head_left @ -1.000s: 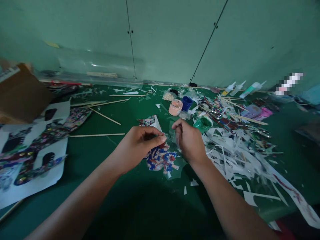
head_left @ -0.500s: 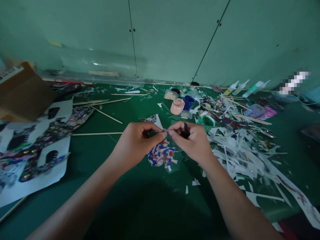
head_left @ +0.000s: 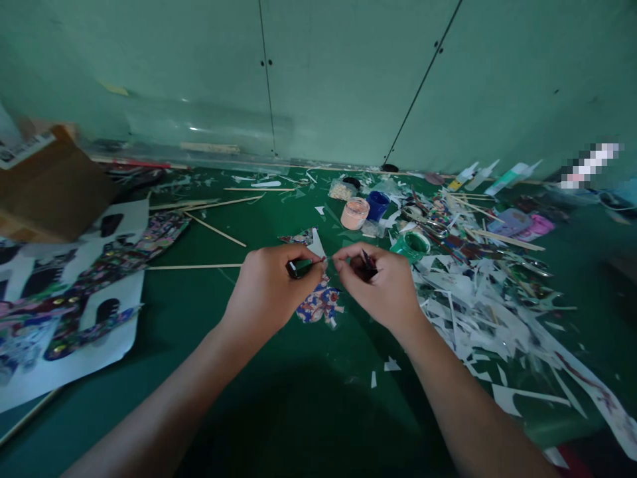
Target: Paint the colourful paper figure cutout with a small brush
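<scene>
So the table (head_left: pixel 259 385) here is dark green and glossy, backed up to a pale green panelled wall (head_left: pixel 343 73) with thin dark seams and little dark dots beside them. Light's pretty dim, and the near edge basically sinks into shadow.

At the far left corner there's a cardboard box (head_left: pixel 60 182), overlapping a white sheet (head_left: pixel 119 345) with busy patterned shapes that spreads down the left side. A clear plastic roll (head_left: pixel 164 123) lies along the far edge against the wall, and thin wooden sticks (head_left: pixel 215 228) are strewn just right of the sheet.

Mid-table, the left hand (head_left: pixel 271 279) has its grip pinched on a small bit (head_left: pixel 322 259) too tiny to identify. A blue-and-red patterned cutout (head_left: pixel 318 307) sits right under those fingertips, around the middle of the table; can't tell if it's attached to the pinch. Toward the far edge: a peach jar (head_left: pixel 355 214) and a blue jar (head_left: pixel 378 204), nearly touching.

The right hand (head_left: pixel 383 285) almost meets the left, fingertips pinched, its curled grip closed on a dark pointed thing (head_left: pixel 367 260). A green jar (head_left: pixel 411 244) is just beyond it, then a messy heap of white scraps (head_left: pixel 462 299), with glue bottles (head_left: pixel 462 177) back along the far edge.
</scene>
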### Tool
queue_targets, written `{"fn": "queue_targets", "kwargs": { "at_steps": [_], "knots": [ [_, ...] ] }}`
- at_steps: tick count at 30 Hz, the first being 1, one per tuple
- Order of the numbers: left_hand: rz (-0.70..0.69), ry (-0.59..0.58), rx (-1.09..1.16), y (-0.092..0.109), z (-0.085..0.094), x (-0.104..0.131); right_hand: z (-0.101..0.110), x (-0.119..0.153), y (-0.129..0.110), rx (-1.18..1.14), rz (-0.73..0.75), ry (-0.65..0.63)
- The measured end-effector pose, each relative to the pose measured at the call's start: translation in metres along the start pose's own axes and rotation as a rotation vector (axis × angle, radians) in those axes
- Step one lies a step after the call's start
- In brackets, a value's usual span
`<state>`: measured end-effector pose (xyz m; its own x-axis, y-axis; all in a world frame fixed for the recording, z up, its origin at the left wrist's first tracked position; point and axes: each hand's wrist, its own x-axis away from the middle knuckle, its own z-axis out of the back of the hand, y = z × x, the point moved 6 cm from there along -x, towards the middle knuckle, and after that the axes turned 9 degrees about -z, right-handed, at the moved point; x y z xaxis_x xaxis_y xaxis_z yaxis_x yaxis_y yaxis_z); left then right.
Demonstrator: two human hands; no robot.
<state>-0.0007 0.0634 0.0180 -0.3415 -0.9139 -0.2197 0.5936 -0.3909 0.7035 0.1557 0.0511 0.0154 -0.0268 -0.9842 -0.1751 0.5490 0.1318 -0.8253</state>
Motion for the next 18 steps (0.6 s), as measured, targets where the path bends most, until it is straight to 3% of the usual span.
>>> {"fn": "queue_targets", "kwargs": {
  "at_steps": [5,10,18],
  "knots": [
    [0.043,-0.005,0.130,-0.002,-0.001,-0.001,0.001,-0.003,0.003,-0.112,0.001,-0.023],
    [0.042,-0.067,0.412,0.000,-0.007,-0.004,-0.008,-0.005,0.010,-0.457,-0.090,-0.233],
    [0.029,-0.070,0.455,0.005,-0.008,-0.003,-0.006,-0.004,0.007,-0.478,-0.118,-0.268]
  ]
}}
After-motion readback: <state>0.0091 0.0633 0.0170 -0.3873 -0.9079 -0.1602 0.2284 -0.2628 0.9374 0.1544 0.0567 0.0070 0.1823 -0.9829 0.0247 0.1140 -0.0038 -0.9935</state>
